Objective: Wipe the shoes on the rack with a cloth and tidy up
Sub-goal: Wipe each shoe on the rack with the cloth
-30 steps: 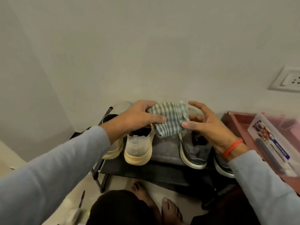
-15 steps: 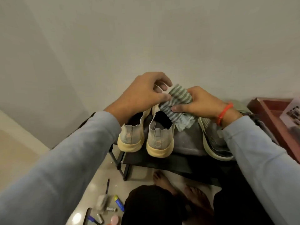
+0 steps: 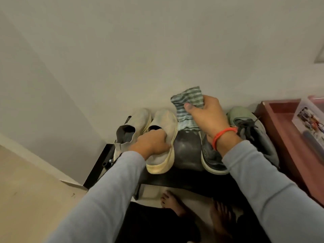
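the striped cloth (image 3: 188, 106) is bunched in the right hand (image 3: 208, 118), held up above the rack (image 3: 175, 178) and close to the wall. the thumb (image 3: 190, 107) presses across its front and the other fingers curl round its far side, so the cloth is pinched between them; one end sticks up past the fingertips and the other hangs down below the thumb, its lower edge just over the dark rounded thing (image 3: 188, 149) that sits mid-rack. an orange band (image 3: 222, 135) circles that wrist.

left of the cloth, the left hand (image 3: 152, 143) grips the inner cream shoe (image 3: 163, 142) at its opening: the fingers are curled and tucked down into the mouth of the shoe, the knuckles on top, the heel below the wrist. the outer cream shoe (image 3: 135, 127) stands just beside it on the far left of the rack, touching it along the sole, with a grey sock or liner poking from its opening.

right of the cloth, under the right wrist, lies a dark shoe (image 3: 210, 158) with a pale sole, and beyond it a grey-green laced shoe (image 3: 249, 125). further right stands a reddish tray (image 3: 280, 130) with a clear plastic box (image 3: 310, 125) in it. below the rack's front edge, bare feet (image 3: 171, 202) rest on the floor.
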